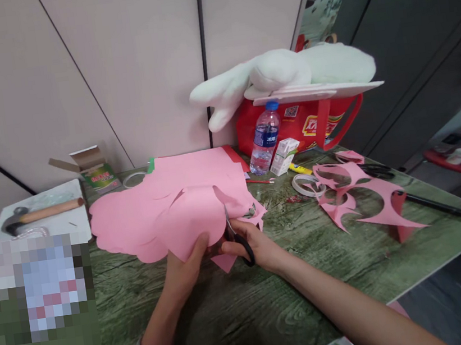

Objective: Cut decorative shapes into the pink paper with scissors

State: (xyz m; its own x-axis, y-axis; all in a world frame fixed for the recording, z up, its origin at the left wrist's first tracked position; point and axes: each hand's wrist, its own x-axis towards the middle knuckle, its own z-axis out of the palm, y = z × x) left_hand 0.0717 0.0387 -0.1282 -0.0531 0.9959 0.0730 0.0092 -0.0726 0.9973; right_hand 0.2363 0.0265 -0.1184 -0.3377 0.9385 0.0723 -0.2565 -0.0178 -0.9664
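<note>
My left hand (189,265) pinches the near edge of a pink paper sheet (192,223), thumb on top. Black-handled scissors (244,247) are gripped in my right hand (254,243), with their blades at the sheet's right edge. The sheet's right side has a curved cut and bends up a little. Behind and left of it lie pink cut-out shapes with scalloped edges (122,223), overlapping more pink paper (195,166). A small pink scrap (224,262) rests on the table below my hands.
Pink offcuts with round holes (369,191), a tape roll (307,185) and a black pen-like stick (442,204) lie right. Behind stand a water bottle (266,136), small white box (284,156) and red bag (245,128). A hammer (44,213) rests on a white board (79,232) at left.
</note>
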